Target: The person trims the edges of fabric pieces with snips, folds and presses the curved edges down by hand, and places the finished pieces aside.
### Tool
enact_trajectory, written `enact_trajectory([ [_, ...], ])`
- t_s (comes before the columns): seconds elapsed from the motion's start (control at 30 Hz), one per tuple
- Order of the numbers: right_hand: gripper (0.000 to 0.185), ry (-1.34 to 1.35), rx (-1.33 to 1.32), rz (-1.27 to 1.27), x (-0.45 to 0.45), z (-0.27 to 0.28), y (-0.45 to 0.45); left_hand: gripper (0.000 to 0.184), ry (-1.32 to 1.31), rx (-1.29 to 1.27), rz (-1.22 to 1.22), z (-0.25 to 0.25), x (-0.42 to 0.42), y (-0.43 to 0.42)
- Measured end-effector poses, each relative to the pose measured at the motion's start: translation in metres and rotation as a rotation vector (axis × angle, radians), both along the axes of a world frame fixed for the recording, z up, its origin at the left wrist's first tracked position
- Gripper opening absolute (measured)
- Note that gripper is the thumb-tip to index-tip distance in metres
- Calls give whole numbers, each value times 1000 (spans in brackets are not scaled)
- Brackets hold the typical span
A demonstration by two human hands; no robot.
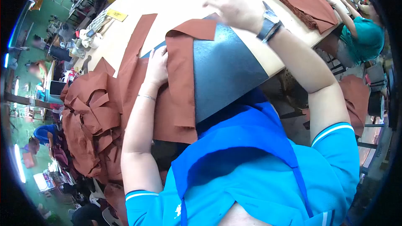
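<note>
My left hand [157,65] lies on a strip of reddish-brown fabric [181,79], its visible fingers stretched out and pressing down lightly. The strip lies partly over a dark, shiny flat board [226,67], its upper end folded over to the right. Above the board's far corner, my right hand [236,11] is raised and smeared by motion. Its fingers are too blurred to show whether they hold anything. A dark watch [269,29] is on that wrist, and a small dark pointed thing [266,6] shows beside it.
A large crumpled heap of brown fabric [90,121] hangs at the table's left edge. More brown pieces [293,0] are stacked at the far right of the pale table [180,0], near a person in green [364,37]. A yellow piece [117,15] lies at the far left.
</note>
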State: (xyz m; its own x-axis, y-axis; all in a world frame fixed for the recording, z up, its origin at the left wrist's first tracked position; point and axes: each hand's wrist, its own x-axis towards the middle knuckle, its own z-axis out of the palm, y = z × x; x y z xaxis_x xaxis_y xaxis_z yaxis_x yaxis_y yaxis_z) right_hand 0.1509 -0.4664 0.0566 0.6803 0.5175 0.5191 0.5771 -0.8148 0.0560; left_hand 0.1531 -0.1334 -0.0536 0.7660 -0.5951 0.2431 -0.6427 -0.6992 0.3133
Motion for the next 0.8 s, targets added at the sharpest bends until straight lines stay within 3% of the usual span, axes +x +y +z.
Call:
enact_trajectory([
  [0.1, 46, 223, -139, 25, -39, -7, 44, 60, -44, 143, 85, 7, -18, -16],
  [0.17, 56, 203, -55, 188, -33, -48, 55, 59, -125, 324, 172, 9, -40, -30],
  [0.2, 65, 230, -87, 167, -37, -51, 61, 57, -98, 271, 153, 12, -56, -37],
  [0.3, 70, -129, -171, 239, -21, -71, 78, 56, 41, 237, 41, 21, -95, -54],
  [0.33, 53, 1, -78, 311, -22, -69, 83, 56, 59, 227, -12, 25, -105, -57],
  [0.43, 26, 46, -490, 243, -18, -44, 81, 62, 123, 228, -10, 21, -123, -50],
  [0.47, 10, -37, -341, 265, -7, -55, 71, 63, 114, 220, 18, 18, -126, -43],
  [0.63, 12, -82, -386, 41, -3, -48, -21, 69, 207, 217, -5, 29, -153, -34],
  [0.77, 18, 0, -376, -105, -13, -50, -68, 52, 124, 100, 32, 39, -135, -48],
  [0.8, 19, 42, -354, -128, -19, -43, -70, 42, -57, -26, 45, 33, -121, -54],
])
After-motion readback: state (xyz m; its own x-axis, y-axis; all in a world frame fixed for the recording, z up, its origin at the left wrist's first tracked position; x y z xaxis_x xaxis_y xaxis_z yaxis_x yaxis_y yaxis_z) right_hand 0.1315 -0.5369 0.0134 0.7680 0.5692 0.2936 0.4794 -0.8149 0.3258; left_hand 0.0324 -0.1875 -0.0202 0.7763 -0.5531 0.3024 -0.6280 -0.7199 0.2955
